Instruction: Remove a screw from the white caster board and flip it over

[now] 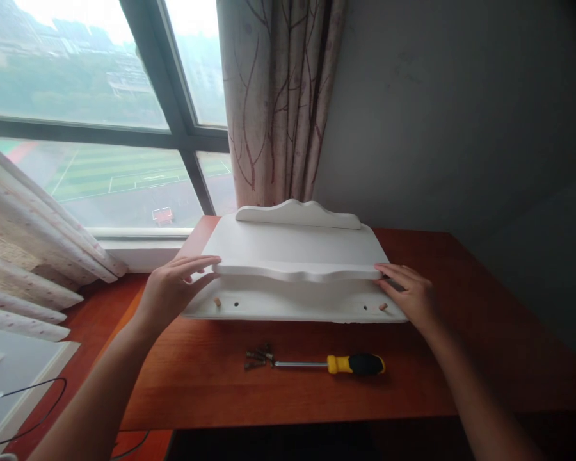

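Several loose screws (258,358) are lying nearest, just beside the tip of a yellow-handled screwdriver (338,364) on the wooden table (211,390). Beyond them, a white base panel (292,308) is lying flat with two dowels (217,301) poking up. The left hand (175,288) and right hand (408,291) are pinching the ends of a white shelf board (292,253) with fingers spread, hovering it over the panel. Probably it is missing the dowels; an uneven press could be snapping them. A scalloped piece (297,214) is standing farthest.

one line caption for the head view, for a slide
Both hands, left hand and right hand, grip a white shelf panel above a screwdriver and screws.
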The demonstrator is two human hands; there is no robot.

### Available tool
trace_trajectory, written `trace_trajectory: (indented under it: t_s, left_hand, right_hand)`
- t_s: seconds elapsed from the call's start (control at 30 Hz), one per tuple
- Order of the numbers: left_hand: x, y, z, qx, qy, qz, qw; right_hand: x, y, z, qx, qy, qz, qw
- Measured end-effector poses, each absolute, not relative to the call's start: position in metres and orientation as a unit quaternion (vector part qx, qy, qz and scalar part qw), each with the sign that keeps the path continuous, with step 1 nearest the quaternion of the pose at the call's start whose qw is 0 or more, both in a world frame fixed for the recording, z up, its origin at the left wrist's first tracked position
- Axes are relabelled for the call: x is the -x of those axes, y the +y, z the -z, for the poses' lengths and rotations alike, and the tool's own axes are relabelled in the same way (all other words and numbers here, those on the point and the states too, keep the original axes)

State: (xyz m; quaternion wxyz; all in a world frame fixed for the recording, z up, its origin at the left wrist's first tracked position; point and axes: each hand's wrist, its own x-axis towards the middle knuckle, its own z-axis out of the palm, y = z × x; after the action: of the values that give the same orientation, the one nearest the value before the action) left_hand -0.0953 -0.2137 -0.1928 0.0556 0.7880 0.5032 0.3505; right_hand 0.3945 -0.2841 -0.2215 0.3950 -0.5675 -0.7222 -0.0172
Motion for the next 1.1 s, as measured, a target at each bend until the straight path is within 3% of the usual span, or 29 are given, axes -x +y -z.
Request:
trace_trajectory:
  t_s: [0.4,0.77,0.93,1.1]
  left_hand:
    - [0.098,-0.216,0.194,-0.792,0.476,-0.367,0.110]
    - [0.101,-0.213,0.206,-0.810,0.442,-0.383,0.039]
    - [0.102,-0.216,0.198,-0.803,0.442,-0.397,0.038]
    - [0.099,-0.177,0.184,-0.749,0.492,-0.433,0.100]
  right_hand:
    - [-0.396,-0.288,0.221,0.546,-0.737,-0.002,0.397]
    - [-0.390,-0.292,0.222,0.492,-0.786,0.070,0.368]
    - [-0.394,-0.290,0.221,0.502,-0.758,0.083,0.407]
    - [-0.419,-0.249,0.222,0.591,-0.683,-0.017,0.429]
